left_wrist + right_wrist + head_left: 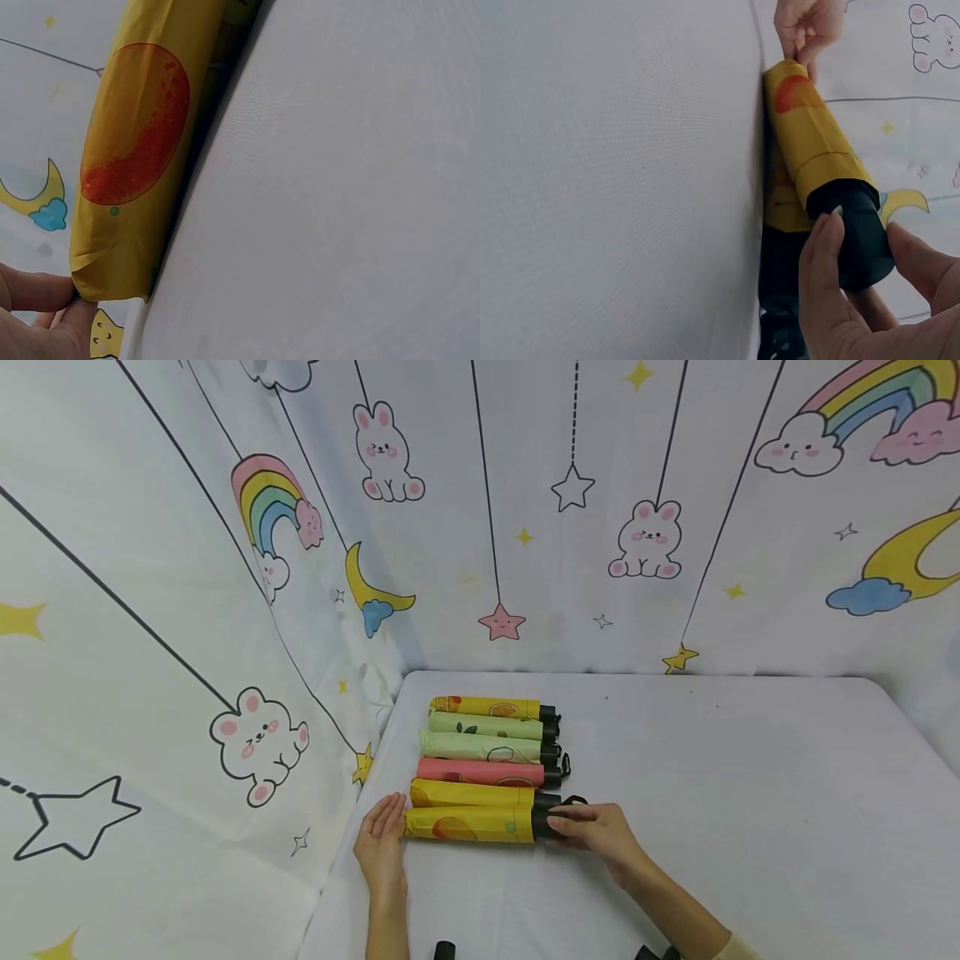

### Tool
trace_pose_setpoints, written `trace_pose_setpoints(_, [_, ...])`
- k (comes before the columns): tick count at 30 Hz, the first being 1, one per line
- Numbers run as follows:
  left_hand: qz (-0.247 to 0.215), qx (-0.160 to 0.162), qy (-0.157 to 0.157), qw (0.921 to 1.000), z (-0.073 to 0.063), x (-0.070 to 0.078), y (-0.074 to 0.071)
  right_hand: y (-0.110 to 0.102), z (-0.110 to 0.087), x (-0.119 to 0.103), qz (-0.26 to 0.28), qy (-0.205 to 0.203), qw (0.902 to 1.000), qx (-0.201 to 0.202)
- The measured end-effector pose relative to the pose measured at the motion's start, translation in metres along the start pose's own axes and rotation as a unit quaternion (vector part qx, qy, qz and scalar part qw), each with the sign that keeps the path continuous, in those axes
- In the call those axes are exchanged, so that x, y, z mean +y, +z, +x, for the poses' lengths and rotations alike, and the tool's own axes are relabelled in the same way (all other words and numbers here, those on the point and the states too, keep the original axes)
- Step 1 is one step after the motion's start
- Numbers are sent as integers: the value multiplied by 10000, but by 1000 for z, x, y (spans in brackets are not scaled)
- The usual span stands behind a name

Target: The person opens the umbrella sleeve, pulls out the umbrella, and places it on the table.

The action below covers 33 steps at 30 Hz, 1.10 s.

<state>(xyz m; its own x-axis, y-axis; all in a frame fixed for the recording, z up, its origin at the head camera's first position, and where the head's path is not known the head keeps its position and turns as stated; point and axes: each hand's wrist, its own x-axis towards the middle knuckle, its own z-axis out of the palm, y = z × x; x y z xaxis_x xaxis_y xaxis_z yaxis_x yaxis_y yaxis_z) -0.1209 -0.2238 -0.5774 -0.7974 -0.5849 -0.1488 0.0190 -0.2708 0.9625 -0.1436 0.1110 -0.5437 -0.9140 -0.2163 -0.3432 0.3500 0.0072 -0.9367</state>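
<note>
Right hand [596, 833] is gripping the black handle [542, 827] of the near yellow umbrella [468, 825], right end; left hand [381, 843] is apparently pinching its left end, contact partly hidden. Five more umbrellas [480, 772] are lying in a row on the far side. White table [712, 793] is stretching open rightward, left edge running close. Fruit-printed sleeve is creasing; handle is showing flat facets.

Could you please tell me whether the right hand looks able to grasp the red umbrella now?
Probably not while occupied: the right hand holds the nearest yellow umbrella, though the red umbrella lies uncovered slightly farther off.
</note>
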Motion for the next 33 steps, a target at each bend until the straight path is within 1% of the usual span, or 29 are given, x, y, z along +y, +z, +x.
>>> trace_pose_setpoints(7, [24,53,45,10000,-2,2,0,-1,-1,1,150,210,9993,274])
trace_pose_setpoints(13, [59,61,85,9999,-4,4,0,-4,-4,2,371,288,9982,367])
trace_pose_setpoints(18, [88,60,113,9999,-3,3,1,-9,-7,3,392,354,9977,421])
trace_pose_setpoints(33, [203,96,109,9997,-3,2,2,-18,-11,6,454,281,9970,556])
